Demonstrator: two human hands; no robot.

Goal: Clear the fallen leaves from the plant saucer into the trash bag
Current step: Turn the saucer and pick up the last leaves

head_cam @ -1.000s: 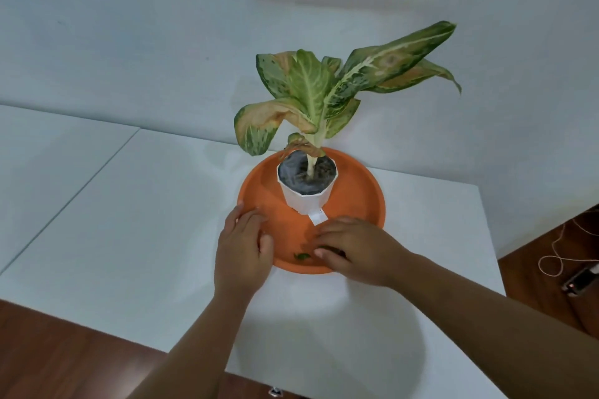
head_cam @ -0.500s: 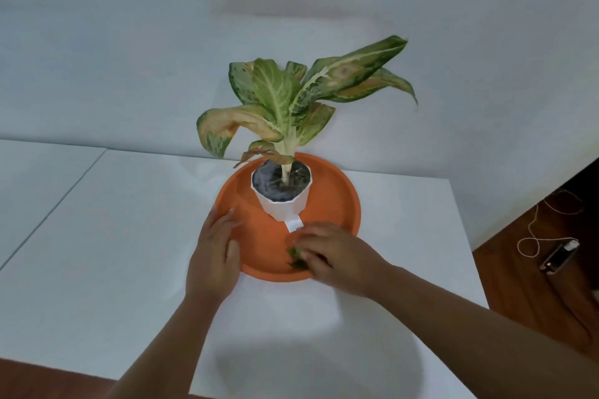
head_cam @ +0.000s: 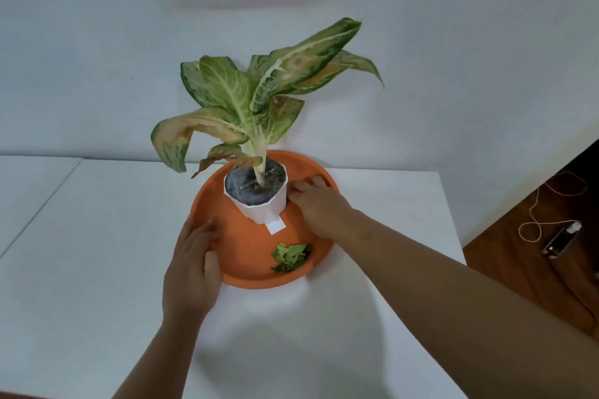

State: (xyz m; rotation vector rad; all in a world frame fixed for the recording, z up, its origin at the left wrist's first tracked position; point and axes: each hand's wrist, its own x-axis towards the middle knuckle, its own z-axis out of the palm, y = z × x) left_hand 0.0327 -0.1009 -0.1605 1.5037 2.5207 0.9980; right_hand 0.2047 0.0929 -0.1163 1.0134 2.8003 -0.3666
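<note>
Saucer (head_cam: 246, 253): round, orange, smooth, shallow raised rim, on white table (head_cam: 97, 236). Leaves (head_cam: 290, 255): small crumpled green heap, saucer floor, near-right. Pot (head_cam: 262, 207): white, faceted. Left hand (head_cam: 191, 269): flat on near-left rim, fingers together. Right hand (head_cam: 319, 204): fingers extended, close together, on saucer floor right of pot.

Head view (close), down onto saucer (head_cam: 246, 256)

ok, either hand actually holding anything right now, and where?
Left hand rests flat on the near-left rim of the round orange saucer, steadying, not gripping. Right hand reaches beside the white faceted pot; a hold there cannot be told.
</note>
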